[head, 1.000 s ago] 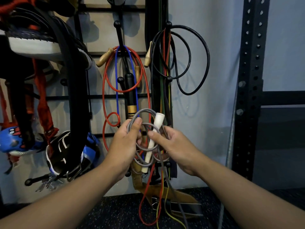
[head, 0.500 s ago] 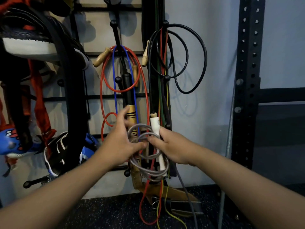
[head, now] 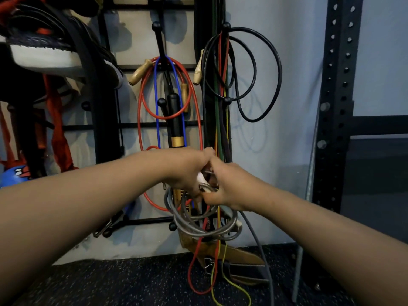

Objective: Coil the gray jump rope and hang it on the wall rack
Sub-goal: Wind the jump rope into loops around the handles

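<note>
I have both hands closed on the gray jump rope [head: 198, 224], meeting at the top of the bundle. My left hand [head: 187, 171] is wrapped over the upper part with a white handle [head: 201, 178] showing just inside its fingers; my right hand [head: 229, 188] pinches the strands right against the left, thumb underneath. Below the grip the rope hangs in several loose loops, and a single gray tail [head: 258, 246] runs down and away from under my right wrist toward the floor. I judge the coiling nearly finished but not secured, since that tail is free. I can't quite tell whether the second handle sits at the bottom right of the loops; something pale shows there, half hidden.

The wall rack [head: 159, 69] rises directly above my grip, its pegs already crowded with the red rope [head: 141, 107] and black cable [head: 280, 69]. Next I'd gather the tail in, keep the loops pinched together, and lift toward a free peg [head: 161, 102].
</note>
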